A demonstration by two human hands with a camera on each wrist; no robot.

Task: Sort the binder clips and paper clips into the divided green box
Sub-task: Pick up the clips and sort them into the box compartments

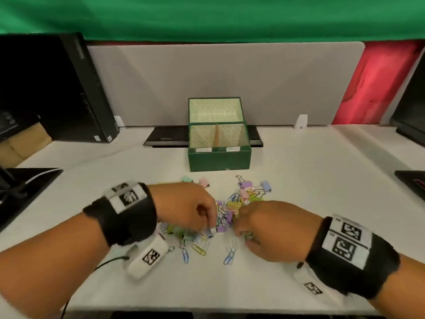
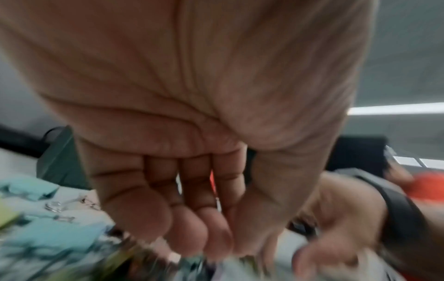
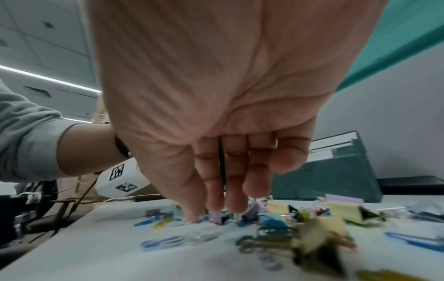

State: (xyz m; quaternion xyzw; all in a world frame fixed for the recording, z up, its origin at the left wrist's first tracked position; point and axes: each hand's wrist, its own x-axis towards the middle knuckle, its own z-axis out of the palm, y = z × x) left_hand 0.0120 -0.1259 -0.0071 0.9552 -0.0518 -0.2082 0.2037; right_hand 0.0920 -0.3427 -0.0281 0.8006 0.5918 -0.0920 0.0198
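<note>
The green box (image 1: 218, 160) stands open at the table's middle, its two compartments side by side, with nothing visible inside. In front of it lies a pile of pastel binder clips and paper clips (image 1: 243, 199). My left hand (image 1: 210, 230) reaches into the pile's near left side. Its bunched fingertips (image 2: 216, 245) pinch a small clip beside a purple binder clip (image 1: 221, 229); blur hides which kind. My right hand (image 1: 240, 233) points down into the pile's near right side. Its fingertips (image 3: 236, 207) touch the clips by a purple binder clip (image 3: 217, 218), and I see nothing held.
Loose paper clips (image 1: 230, 255) lie nearest me on the white table (image 1: 322, 203). A black flat device (image 1: 165, 137) sits behind the box against a grey partition (image 1: 225, 84). A black tower (image 1: 87, 88) stands at the back left. Dark objects sit at the left (image 1: 27, 187) and right (image 1: 411, 180) edges.
</note>
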